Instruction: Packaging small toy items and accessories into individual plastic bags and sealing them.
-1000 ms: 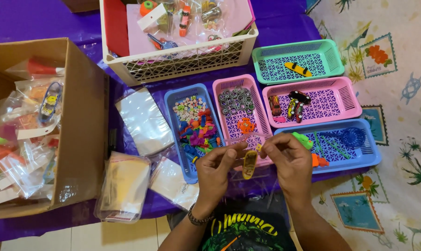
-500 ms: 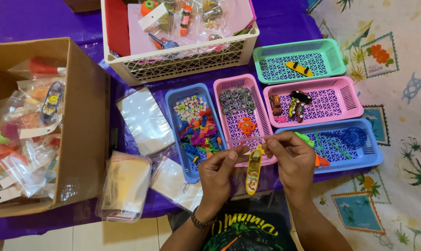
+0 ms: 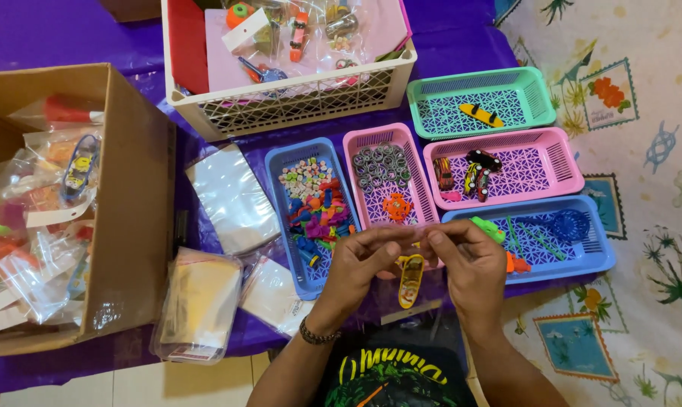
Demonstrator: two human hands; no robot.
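Fingers (image 3: 401, 240) of both hands pinch clear bag top, small yellow skateboard (image 3: 411, 280) hanging inside at 6 o'clock; keep grip even, pink tray (image 3: 356, 143) at 12.

The 2 hands, left hand (image 3: 356, 264) and right hand (image 3: 469, 260), meet at the near table edge, hemmed on the far side by 5 small trays packed edge to edge. A tall white crate (image 3: 296, 98) walls off the far middle. At left, a cardboard box (image 3: 130, 203) and stacked clear bags (image 3: 232, 197) fill the cloth. Bare purple cloth (image 3: 62, 34) lies far left.
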